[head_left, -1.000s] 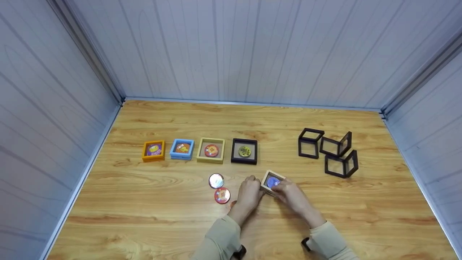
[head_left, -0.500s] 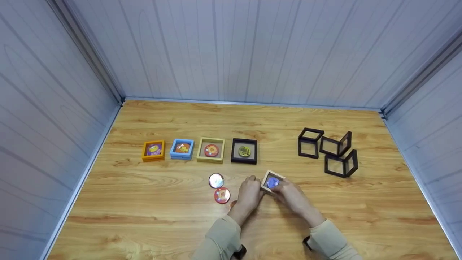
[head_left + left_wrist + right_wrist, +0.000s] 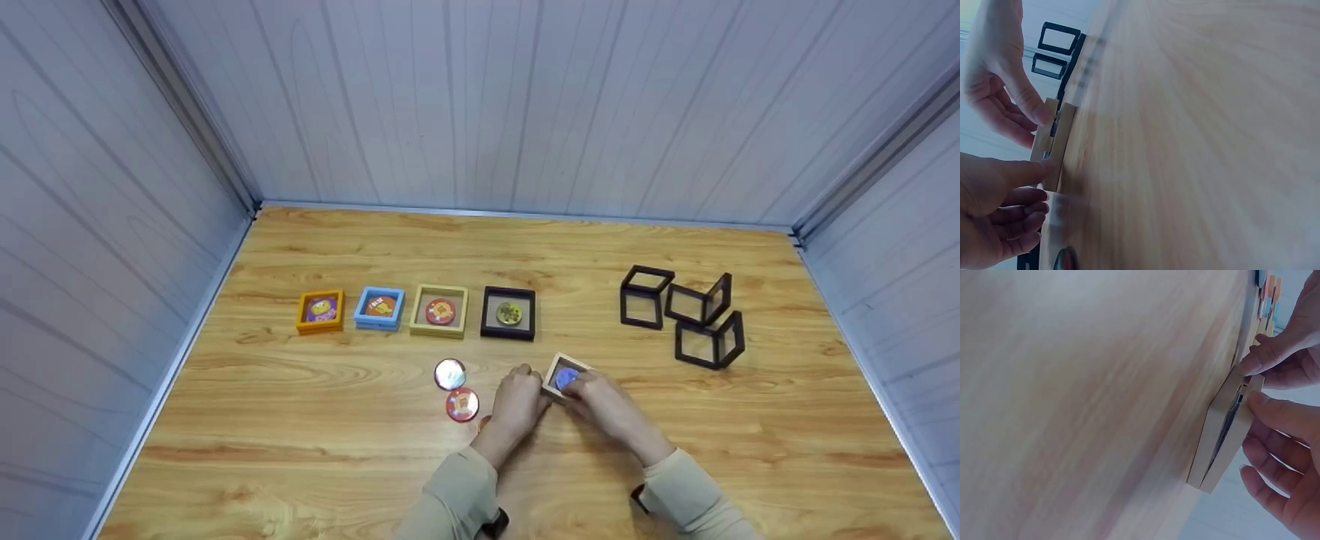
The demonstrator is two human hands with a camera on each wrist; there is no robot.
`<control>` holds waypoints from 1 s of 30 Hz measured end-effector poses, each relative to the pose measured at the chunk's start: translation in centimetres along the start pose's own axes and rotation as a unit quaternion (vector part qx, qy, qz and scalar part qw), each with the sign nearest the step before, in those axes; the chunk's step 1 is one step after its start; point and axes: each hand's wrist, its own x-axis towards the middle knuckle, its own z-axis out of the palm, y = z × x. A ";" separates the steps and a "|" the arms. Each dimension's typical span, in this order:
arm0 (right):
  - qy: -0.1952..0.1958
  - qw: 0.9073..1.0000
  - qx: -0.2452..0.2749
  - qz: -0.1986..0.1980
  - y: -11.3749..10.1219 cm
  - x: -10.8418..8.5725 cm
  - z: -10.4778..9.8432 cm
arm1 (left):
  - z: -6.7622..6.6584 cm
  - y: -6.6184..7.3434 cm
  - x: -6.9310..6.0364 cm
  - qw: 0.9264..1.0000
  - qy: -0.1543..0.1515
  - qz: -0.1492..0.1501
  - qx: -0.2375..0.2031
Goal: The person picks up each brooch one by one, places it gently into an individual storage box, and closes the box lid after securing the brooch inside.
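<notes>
A small beige frame (image 3: pixel 551 384) with a blue-purple disc (image 3: pixel 566 378) inside lies tilted on the table between both hands. The left hand (image 3: pixel 519 401) holds its left corner, thumb against the edge in the left wrist view. My right hand (image 3: pixel 606 405) grips the near right side, fingertips over the disc's lower part. From the right wrist, the beige frame (image 3: pixel 1228 433) shows two halves with a narrow gap between them, wider near the fingers. A red disc (image 3: pixel 462 404) and a shiny disc (image 3: pixel 450 374) lie left of the left hand; an orange one (image 3: pixel 484 424) is partly hidden by the wrist.
Behind stand an orange frame (image 3: pixel 320 312), a light blue frame (image 3: pixel 379 308), a beige-yellow frame (image 3: pixel 439 310) and a black frame (image 3: pixel 508 313), each holding a disc. At the right, three unfolded black frames (image 3: pixel 696 353) stand together. Panelled walls (image 3: pixel 480 105) enclose the table.
The right fingers have shifted slightly over the disc. The left hand still holds the frame's corner, and the other frames and discs have stayed in place.
</notes>
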 end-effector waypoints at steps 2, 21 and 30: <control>-0.004 1.000 -0.002 0.001 0.0 0.1 0.0 | -0.2 -0.1 -0.1 1.000 -0.003 0.006 0.005; -0.016 1.000 -0.002 0.014 2.2 0.7 -0.8 | -4.8 -4.7 -3.8 0.999 -0.004 -0.002 0.036; -0.027 0.998 -0.003 0.051 3.3 1.9 -1.1 | -5.5 -6.1 -5.8 0.998 0.008 -0.039 0.042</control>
